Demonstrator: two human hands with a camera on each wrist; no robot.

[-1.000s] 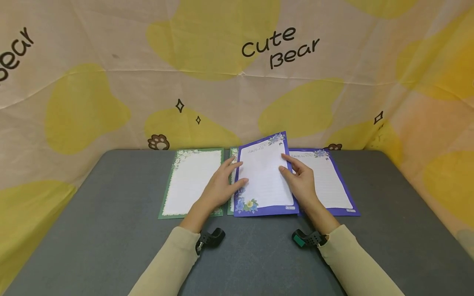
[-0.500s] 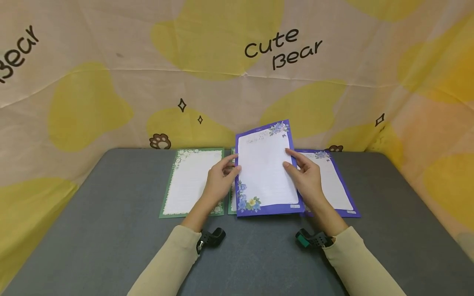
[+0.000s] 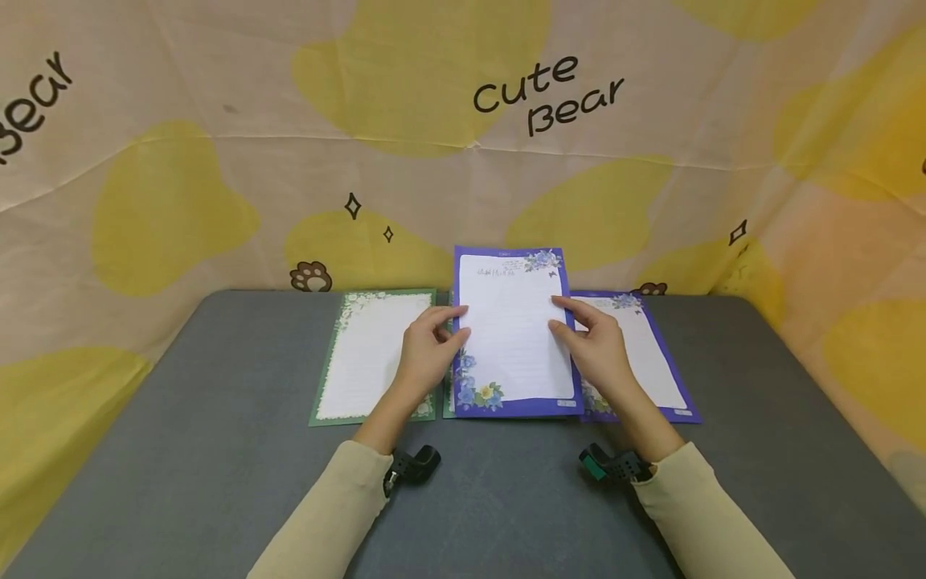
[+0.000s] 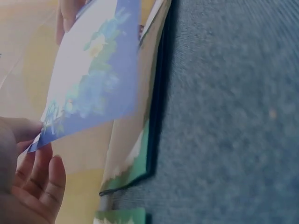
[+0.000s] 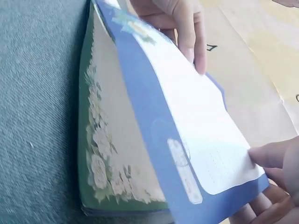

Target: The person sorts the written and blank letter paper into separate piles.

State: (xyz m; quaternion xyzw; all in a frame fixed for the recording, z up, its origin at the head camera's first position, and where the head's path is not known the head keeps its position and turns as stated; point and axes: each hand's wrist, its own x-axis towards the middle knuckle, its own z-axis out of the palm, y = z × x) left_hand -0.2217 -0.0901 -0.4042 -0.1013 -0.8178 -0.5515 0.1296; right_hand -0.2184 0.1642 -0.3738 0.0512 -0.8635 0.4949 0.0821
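Between both hands is a sheet of writing paper (image 3: 515,338) with a purple border, blue flowers and faint lines. My left hand (image 3: 425,350) pinches its left edge, thumb in front and fingers behind, as the left wrist view shows. Opposite, my right hand (image 3: 596,342) pinches the right edge. The sheet is raised and tilted over a green-bordered sheet (image 5: 105,154), which it mostly hides in the head view. Another green-bordered sheet (image 3: 376,354) lies to the left, partly behind the left hand. A second purple-bordered sheet (image 3: 647,354) lies to the right, partly covered by the right hand.
The papers lie along the back of a grey table (image 3: 463,498). Behind it hangs a beige and yellow printed cloth (image 3: 434,185). A black wrist camera (image 3: 415,465) sits on the left wrist and another wrist camera (image 3: 611,464) on the right.
The held purple-bordered sheet was slanted; it has risen, then come down slightly and straightened over the middle green-bordered sheet. The left hand has gone from touching its front to pinching its edge.
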